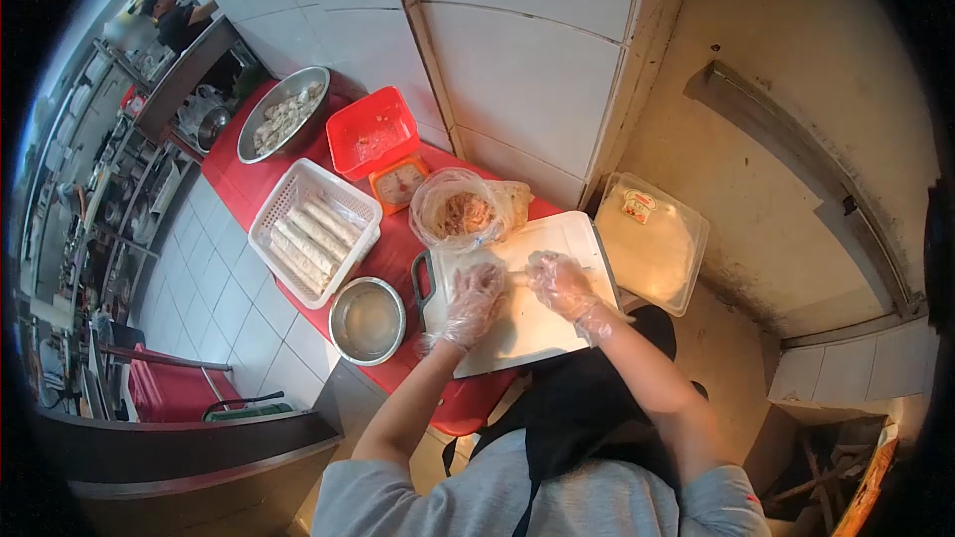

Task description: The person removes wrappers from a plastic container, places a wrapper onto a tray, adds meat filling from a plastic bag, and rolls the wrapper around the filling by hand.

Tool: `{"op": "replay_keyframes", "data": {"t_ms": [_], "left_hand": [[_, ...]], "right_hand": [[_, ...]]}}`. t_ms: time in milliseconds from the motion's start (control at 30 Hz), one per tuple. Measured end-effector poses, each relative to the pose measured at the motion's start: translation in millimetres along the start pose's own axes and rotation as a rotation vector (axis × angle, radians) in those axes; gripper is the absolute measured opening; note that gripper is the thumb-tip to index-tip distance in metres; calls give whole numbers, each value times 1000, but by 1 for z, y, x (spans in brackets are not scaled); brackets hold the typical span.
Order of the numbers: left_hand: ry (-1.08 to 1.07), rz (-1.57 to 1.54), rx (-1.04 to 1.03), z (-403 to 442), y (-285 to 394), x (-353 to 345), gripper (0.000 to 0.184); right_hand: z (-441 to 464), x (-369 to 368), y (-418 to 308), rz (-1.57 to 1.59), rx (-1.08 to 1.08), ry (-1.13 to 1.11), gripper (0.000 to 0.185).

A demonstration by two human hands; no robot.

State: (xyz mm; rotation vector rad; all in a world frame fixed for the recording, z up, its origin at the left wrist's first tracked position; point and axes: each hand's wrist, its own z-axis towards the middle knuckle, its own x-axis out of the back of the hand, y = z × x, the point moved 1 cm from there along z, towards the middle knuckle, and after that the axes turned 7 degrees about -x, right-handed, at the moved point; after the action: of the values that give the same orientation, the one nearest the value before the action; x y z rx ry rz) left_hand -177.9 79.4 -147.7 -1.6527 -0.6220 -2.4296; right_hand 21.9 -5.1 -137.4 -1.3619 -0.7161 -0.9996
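Note:
My left hand (476, 300), in a clear plastic glove, rests on the left part of the white cutting board (537, 338). My right hand (563, 286), gloved the same way, is on the board's right part. A pale, thin roll (519, 279) lies between the two hands, its ends hidden by the fingers. Both hands have their fingers bent down over it; how firmly they press is hard to see. Just beyond the board is a plastic bag (466, 211) of reddish-brown filling. Left of the board stands a metal bowl (367, 321) of cloudy liquid.
On the red table (231, 179) are a white basket (267, 239) of long pale rolls, an orange scale (398, 182) with a red tray (373, 129), and a large metal bowl (323, 89). A clear lidded container (652, 257) sits right. A person (179, 22) stands far left.

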Motion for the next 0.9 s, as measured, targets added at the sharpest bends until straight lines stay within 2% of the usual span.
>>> {"op": "replay_keyframes", "data": {"t_ms": [67, 167, 267, 300, 400, 500, 600, 700, 800, 900], "left_hand": [[-75, -70, 41, -3, -17, 2, 58], [-31, -246, 76, 2, -36, 14, 60], [124, -399, 175, 9, -28, 29, 68], [152, -448, 195, 11, -30, 31, 69], [212, -542, 265, 9, -32, 24, 74], [251, -461, 279, 13, -26, 32, 74], [224, -412, 279, 12, -25, 35, 73], [223, -408, 266, 13, -28, 32, 72], [242, -418, 264, 12, -27, 29, 71], [257, -419, 249, 11, -27, 28, 70]], "right_hand": [[15, -17, 14, -111, -76, -34, 31], [-8, 25, -5, -296, 130, 238, 54], [-24, 48, 1, -295, -96, -13, 72], [-25, 42, 16, -231, -76, -47, 77], [-32, 36, 39, -1, -163, -83, 76], [-30, 51, 13, -165, -84, 17, 75], [-29, 30, 14, -183, 99, 130, 72], [-27, 47, 15, 171, -222, -243, 75], [-17, 63, 0, -28, -244, -264, 79], [-18, 13, 1, -174, 129, 160, 80]]}}
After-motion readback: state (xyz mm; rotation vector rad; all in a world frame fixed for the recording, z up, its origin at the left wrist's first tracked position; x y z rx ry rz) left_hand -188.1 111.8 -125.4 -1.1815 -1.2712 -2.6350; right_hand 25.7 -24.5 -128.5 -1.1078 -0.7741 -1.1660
